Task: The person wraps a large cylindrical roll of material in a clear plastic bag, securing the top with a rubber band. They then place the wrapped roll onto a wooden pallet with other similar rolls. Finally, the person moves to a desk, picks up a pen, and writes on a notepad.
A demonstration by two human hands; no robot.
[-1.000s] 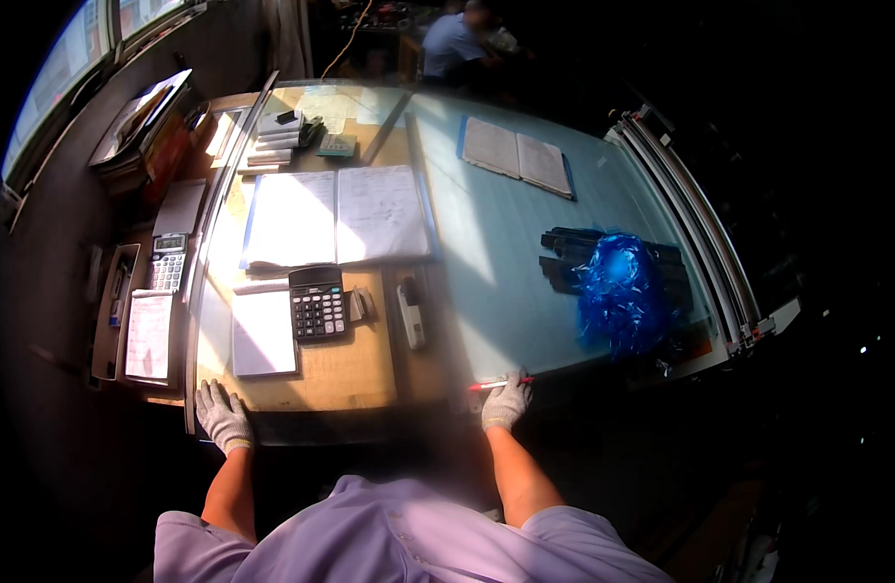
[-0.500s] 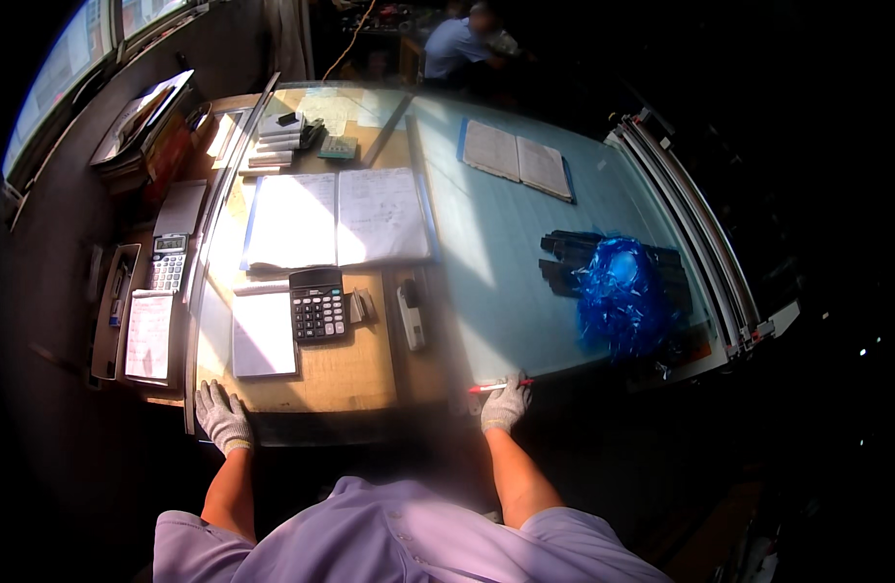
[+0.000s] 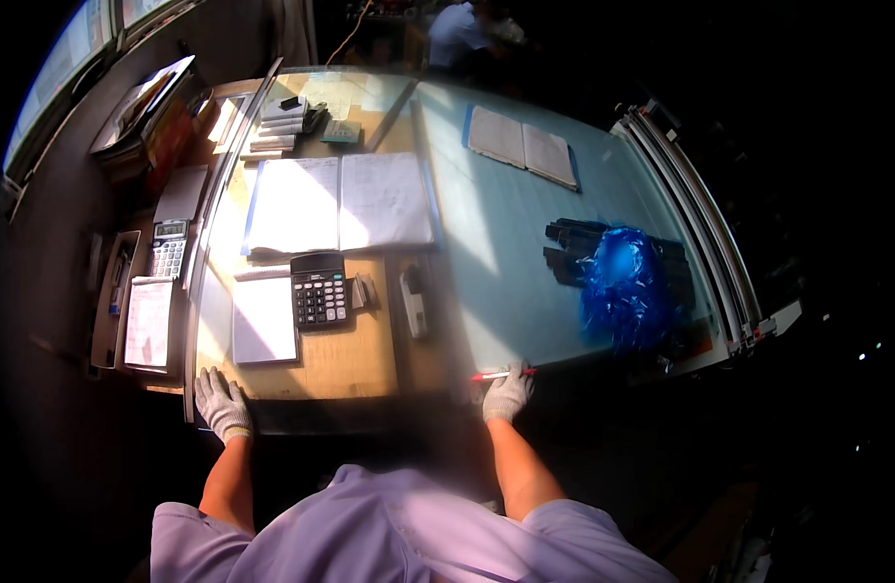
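My left hand (image 3: 221, 404), in a pale knitted glove, rests on the front left corner of the desk (image 3: 345, 381), its fingers stretched out and holding nothing. At the front edge, right of the middle, my right hand (image 3: 509, 393) wears a matching glove. A red and white pen (image 3: 491, 376) sticks out sideways from its bent fingers. Between the hands lie a white notepad (image 3: 264, 321), a black calculator (image 3: 320, 294) and a stapler (image 3: 413, 303). Behind them a large ledger (image 3: 340, 202) is spread out, partly in bright sunlight.
Blue shredded plastic (image 3: 618, 282) sits over black strips (image 3: 567, 253) on the right-hand glass. A second notebook (image 3: 522, 146) lies farther back. Along the left stand a grey calculator (image 3: 170, 248), a long box (image 3: 113, 306) and stacked folders (image 3: 144, 121). A person (image 3: 457, 37) sits beyond the desk.
The view has tilted a little, so the desk and its things sit slightly higher in the picture. Both hands keep their places at the edge, the pen still in the right.
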